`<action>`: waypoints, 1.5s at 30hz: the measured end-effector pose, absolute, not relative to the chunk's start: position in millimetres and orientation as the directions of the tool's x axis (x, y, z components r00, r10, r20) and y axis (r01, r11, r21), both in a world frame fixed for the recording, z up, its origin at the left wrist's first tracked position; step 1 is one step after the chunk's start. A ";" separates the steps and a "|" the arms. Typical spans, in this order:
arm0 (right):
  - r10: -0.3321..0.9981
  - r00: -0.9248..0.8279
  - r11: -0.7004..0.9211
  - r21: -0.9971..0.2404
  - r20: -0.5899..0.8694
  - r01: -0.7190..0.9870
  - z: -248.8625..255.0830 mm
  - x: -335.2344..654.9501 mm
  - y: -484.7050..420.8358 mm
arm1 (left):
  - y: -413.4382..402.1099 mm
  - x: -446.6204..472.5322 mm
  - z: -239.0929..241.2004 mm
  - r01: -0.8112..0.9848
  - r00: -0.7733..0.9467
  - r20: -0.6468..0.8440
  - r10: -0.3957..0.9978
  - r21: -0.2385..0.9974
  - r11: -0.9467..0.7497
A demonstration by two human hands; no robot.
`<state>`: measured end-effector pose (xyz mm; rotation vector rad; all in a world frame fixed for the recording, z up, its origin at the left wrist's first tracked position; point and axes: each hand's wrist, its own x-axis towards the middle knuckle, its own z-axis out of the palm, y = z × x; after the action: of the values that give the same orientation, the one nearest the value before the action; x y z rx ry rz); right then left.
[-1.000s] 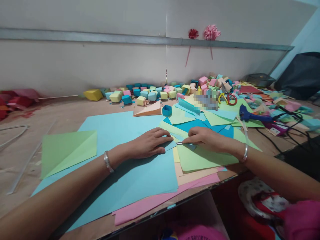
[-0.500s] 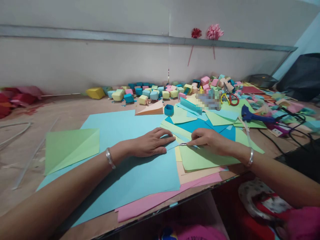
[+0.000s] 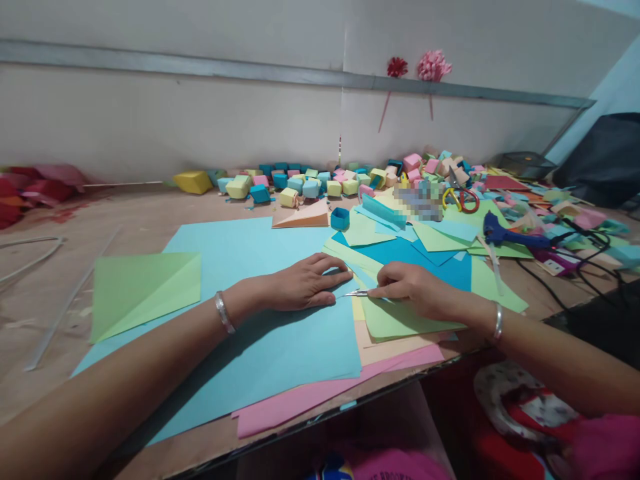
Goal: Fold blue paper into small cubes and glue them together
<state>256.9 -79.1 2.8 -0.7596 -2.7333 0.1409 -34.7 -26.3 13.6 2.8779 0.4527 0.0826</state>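
Observation:
My left hand (image 3: 305, 283) lies flat with its fingers stretched out on a large light-blue paper sheet (image 3: 260, 353). In my right hand (image 3: 413, 288) is a slim silver craft knife (image 3: 359, 293), gripped near its front. Its tip touches the blue sheet close to my left fingertips, and its rear is hidden by the hand. Beneath the right hand lie light-green sheets (image 3: 400, 323), with a darker blue sheet (image 3: 385, 250) behind them. A folded light-green sheet (image 3: 150, 283) rests on the left part of the blue sheet.
Many small paper boxes (image 3: 310, 189) line the wall. A small teal open box (image 3: 340, 219) stands behind the sheets. Scissors (image 3: 463, 200), a blue glue gun (image 3: 510, 233) with cables and paper scraps lie at the right. Pink paper (image 3: 295, 407) borders the table's front edge.
My right hand has drawn the craft knife slightly left, nearer my left fingertips. The left hand stays pressed in place. The camera view has shifted slightly.

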 end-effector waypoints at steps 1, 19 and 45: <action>0.516 -0.818 0.856 -0.169 0.254 0.488 3.1 255.0 -80.0 | -25.9 -34.9 13.1 0.296 0.951 0.021 0.309 0.231 -0.927; 0.526 -0.831 0.850 -0.160 0.179 0.503 -2.1 240.5 -86.7 | -7.0 -49.1 19.1 0.161 0.986 -0.030 0.167 0.465 -0.871; 0.505 -0.858 0.844 -0.267 0.099 0.466 14.6 192.8 -92.9 | -8.3 -48.3 15.6 0.194 0.977 -0.022 0.212 0.494 -0.847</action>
<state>192.8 -92.9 14.6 -0.7572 -2.8562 0.3511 -48.3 -8.3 15.6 2.6090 0.2868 0.0457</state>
